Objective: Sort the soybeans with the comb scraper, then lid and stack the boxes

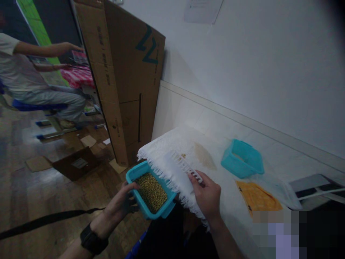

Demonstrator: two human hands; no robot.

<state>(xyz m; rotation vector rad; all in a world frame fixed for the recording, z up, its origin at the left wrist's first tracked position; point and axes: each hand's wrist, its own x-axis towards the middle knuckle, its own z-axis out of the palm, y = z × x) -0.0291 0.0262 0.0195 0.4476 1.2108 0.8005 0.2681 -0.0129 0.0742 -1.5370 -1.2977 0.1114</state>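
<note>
Leftmost, seated person [29, 77]: a blue seat [40, 105] is occupied, with both arms held out toward a checked cloth [77, 76].
Left hand [118, 203]: the near end of the bean tub is gripped, thumb laid over the rim, other fingers partly hidden.
Cardboard box [129, 72]: it is stood tall beside the wall [242, 72].
Bean tub [155, 216]: it is held just off the cloth's fringe, tilted, with yellowish beans [152, 190] inside.
Fringed cloth [159, 147]: a few loose beans [183, 155] and a pale heap [205, 156] are borne.
White slotted tool [185, 167]: it is held over the cloth near the loose beans.
Right hand [207, 196]: the tool's near end is pinched by the grip.
Second tub [241, 163]: it is set near the wall, behind an orange packet [258, 198].
</note>
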